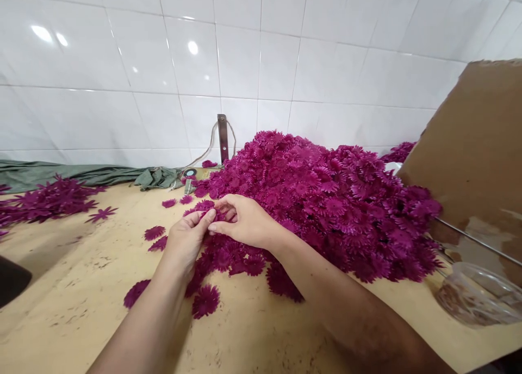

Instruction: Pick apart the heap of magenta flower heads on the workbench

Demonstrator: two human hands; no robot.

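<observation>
Head view: left hand (186, 237) and right hand (247, 222) meet, fingertips nearly closed, appearing to pinch one magenta flower (219, 214), mostly hidden. Beyond and rightward, nearer the right hand, a flower heap (322, 200) covers the bench (81, 309); its blooms are round, fringed with narrow petals, showing no long axis.

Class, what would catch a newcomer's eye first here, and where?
The great magenta flower heap fills the centre-right, before the white tiled wall. At its left edge, the left hand and right hand meet at a partly hidden flower. Brown cardboard stands far right.
</observation>
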